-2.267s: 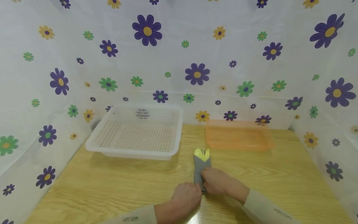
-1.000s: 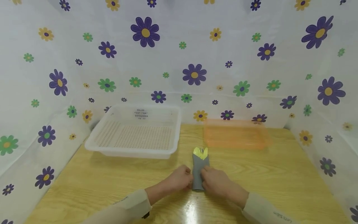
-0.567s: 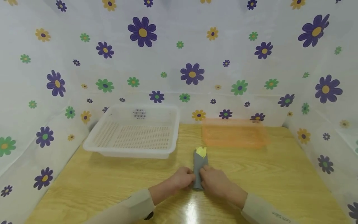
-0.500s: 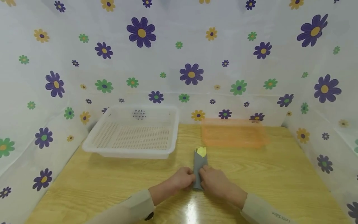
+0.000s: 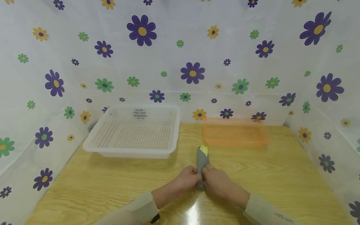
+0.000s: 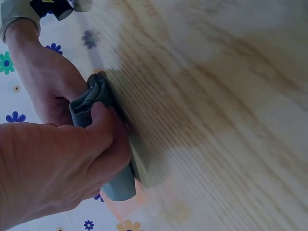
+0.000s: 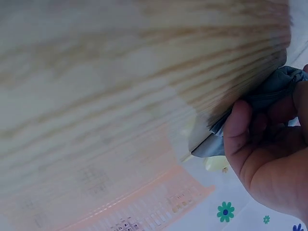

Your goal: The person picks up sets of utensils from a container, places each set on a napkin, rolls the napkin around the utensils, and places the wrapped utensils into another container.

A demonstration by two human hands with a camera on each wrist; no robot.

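Note:
A grey cloth napkin [image 5: 202, 158] is rolled into a narrow tube around yellow cutlery [image 5: 204, 150], whose ends stick out at the far end in the head view. My left hand [image 5: 189, 179] pinches the roll from the left, the thumb lying over the grey cloth [image 6: 121, 186] in the left wrist view. From the right, my right hand [image 5: 218, 182] holds the same roll with curled fingers. Bunched cloth folds show at the near end. In the right wrist view, a bit of the yellow cutlery [image 7: 216, 163] peeks out beyond the napkin [image 7: 210, 146]; most of it is hidden inside.
A white perforated basket [image 5: 130, 152] stands at the back left of the wooden table [image 5: 118, 181]. At the back right is a shallow orange basket [image 5: 236, 143]. A flower-printed white curtain [image 5: 168, 56] encloses the table at the back and sides.
The napkin has gone from a flatter, wider fold to a narrower roll, now tilted. Less of the yellow cutlery shows. My left hand has moved from the near end up to the left side.

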